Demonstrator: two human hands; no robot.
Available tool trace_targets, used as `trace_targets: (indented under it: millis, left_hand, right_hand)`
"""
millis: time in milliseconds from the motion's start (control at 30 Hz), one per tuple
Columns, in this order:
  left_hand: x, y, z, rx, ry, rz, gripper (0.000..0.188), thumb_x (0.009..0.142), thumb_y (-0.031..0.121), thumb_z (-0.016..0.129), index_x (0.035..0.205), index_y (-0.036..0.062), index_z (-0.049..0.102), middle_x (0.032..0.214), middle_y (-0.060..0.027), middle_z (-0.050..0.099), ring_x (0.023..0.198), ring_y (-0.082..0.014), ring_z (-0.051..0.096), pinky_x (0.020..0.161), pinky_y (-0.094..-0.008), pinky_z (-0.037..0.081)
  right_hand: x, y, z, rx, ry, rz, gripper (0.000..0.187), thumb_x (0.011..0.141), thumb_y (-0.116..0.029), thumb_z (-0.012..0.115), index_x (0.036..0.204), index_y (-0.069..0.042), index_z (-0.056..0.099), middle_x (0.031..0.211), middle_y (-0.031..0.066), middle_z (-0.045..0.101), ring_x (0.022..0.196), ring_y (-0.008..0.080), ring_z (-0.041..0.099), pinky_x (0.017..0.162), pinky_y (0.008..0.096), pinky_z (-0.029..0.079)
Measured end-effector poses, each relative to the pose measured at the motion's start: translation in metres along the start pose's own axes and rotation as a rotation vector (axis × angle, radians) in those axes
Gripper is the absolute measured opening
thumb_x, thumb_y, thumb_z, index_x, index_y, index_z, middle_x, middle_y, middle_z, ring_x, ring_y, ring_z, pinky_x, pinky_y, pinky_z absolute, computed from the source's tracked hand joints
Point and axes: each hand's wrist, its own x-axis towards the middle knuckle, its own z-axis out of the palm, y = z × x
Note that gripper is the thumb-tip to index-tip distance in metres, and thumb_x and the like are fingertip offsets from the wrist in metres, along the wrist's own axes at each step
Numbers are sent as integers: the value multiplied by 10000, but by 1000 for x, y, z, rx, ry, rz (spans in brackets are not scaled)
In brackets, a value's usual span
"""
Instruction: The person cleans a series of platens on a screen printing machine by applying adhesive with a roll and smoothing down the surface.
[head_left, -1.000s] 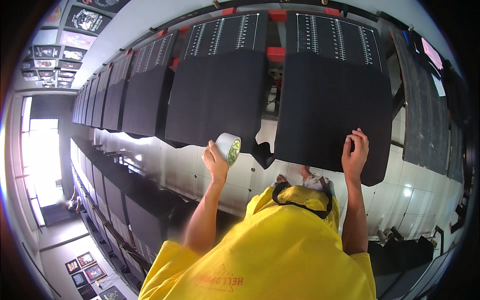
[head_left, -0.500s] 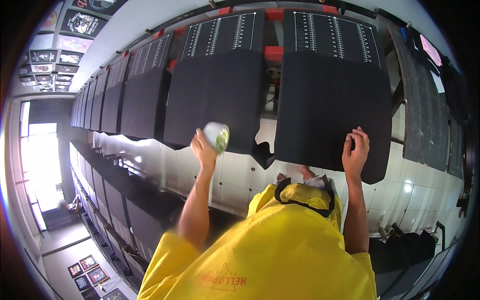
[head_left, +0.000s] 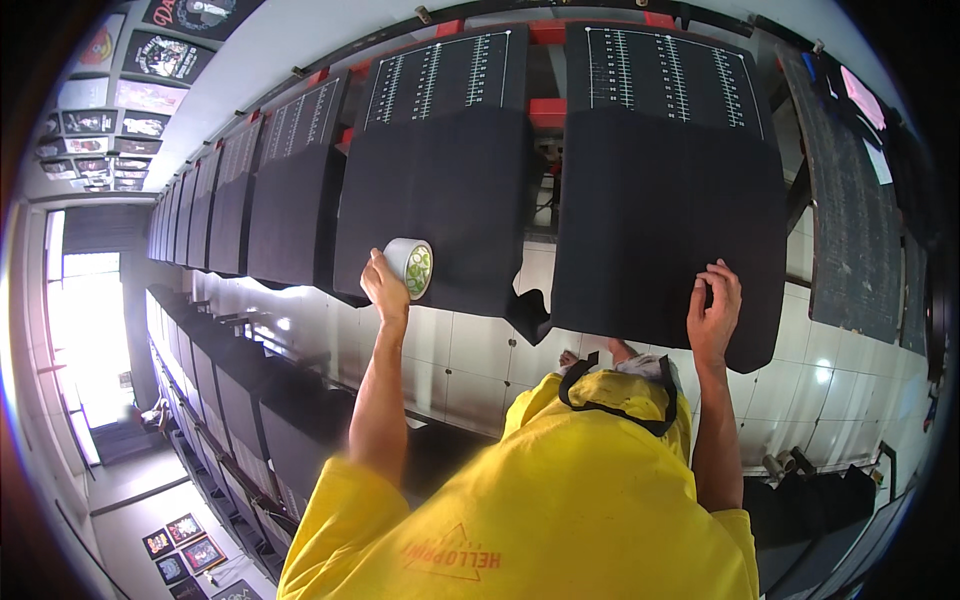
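Note:
A roll of tape (head_left: 392, 256), pale grey outside with a green and white patterned core, is gripped by my left hand (head_left: 384, 287). Its core is turned to the right, over the near part of a black cloth (head_left: 440, 180) that covers a long board. My right hand (head_left: 714, 310) hovers over or rests on the near right of another black cloth (head_left: 660, 210); contact is hard to tell. Nothing shows in that hand, and its loosely curled fingers stand apart from the thumb.
White ruled marks line the bare far end of the right board (head_left: 660, 65). Similar cloth-covered boards run off to the left beside red frame parts (head_left: 547, 112). A worn dark board (head_left: 850, 200) stands at right. Tiled floor (head_left: 455, 350) lies below, with another row behind me.
My left hand has moved slightly left and down with the tape roll, which has turned so its patterned core shows more fully. My right hand has hardly moved.

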Motion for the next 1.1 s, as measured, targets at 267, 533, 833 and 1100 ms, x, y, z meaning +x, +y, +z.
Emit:
trace_targets:
  millis: [267, 533, 833, 1100]
  left_hand:
    - [1, -59, -17, -55, 32, -72, 556, 1027, 383, 400, 1047, -126, 625, 1072, -295, 618, 1016, -434, 545, 902, -490, 407]
    - [10, -57, -19, -29, 170, -20, 561, 1031, 387, 383, 980, -108, 643, 999, -303, 630, 968, -436, 557, 874, -492, 415]
    - [111, -101, -61, 125, 388, -227, 607, 1025, 425, 365, 1064, -111, 649, 1088, -302, 650, 1017, -421, 618, 892, -498, 454]
    - [-24, -43, -15, -678, -300, -278, 526, 1003, 504, 486, 1105, -5, 568, 1054, -77, 567, 978, -174, 517, 921, -344, 420]
  right_hand:
    - [0, 2, 1, 15, 14, -2, 101, 893, -65, 619, 994, -62, 608, 1137, 82, 597, 1189, 292, 564, 961, 437, 442]
    - [3, 3, -1, 10, 4, -1, 88, 893, -62, 616, 980, -57, 612, 1122, 88, 599, 1187, 298, 564, 957, 435, 435]
    - [1, 1, -2, 62, -7, 20, 104, 928, -119, 590, 1002, -53, 621, 1136, 107, 614, 1187, 311, 563, 981, 438, 425]
    - [3, -54, -23, 310, -153, 35, 179, 933, -164, 596, 1031, -18, 628, 1090, 149, 632, 1098, 343, 601, 912, 418, 485]
